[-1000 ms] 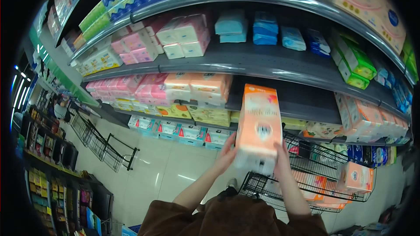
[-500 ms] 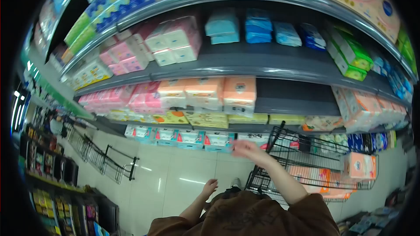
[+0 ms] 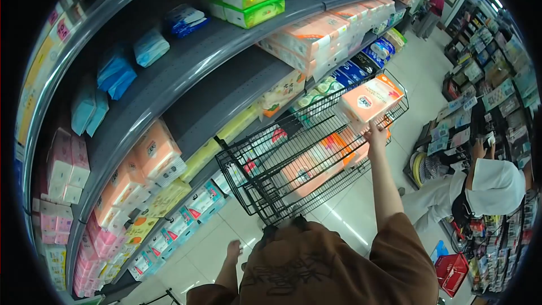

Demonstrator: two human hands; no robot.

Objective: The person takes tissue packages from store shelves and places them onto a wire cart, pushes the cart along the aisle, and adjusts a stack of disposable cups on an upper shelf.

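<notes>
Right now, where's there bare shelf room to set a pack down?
The middle shelf is bare between the peach packs at left and the peach stack at right. The upper shelf has a bare strip before the blue packets. It's crowded where pink packs adjoin the peach packs.
</notes>
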